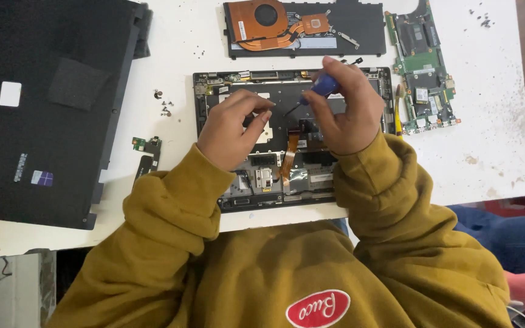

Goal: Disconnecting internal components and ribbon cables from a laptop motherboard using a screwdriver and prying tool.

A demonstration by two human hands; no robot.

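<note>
The right hand [346, 115] has its fingers clenched round the blue handle of a screwdriver [316, 91], gripped high, seemingly so the tip can turn. Its long axis slants from far right down to near left, tip on the opened laptop chassis [274, 176]. The left hand [233, 129] grasps nothing; its curled fingertips press the chassis beside the tip, apparently steadying it. Loose screws [164, 108] lie left on the counter [493, 121].

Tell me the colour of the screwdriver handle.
Blue; the screwdriver in the right hand shows best in the head view.

Coppery metal heatsink [274, 27], matt white table [493, 121]
</note>
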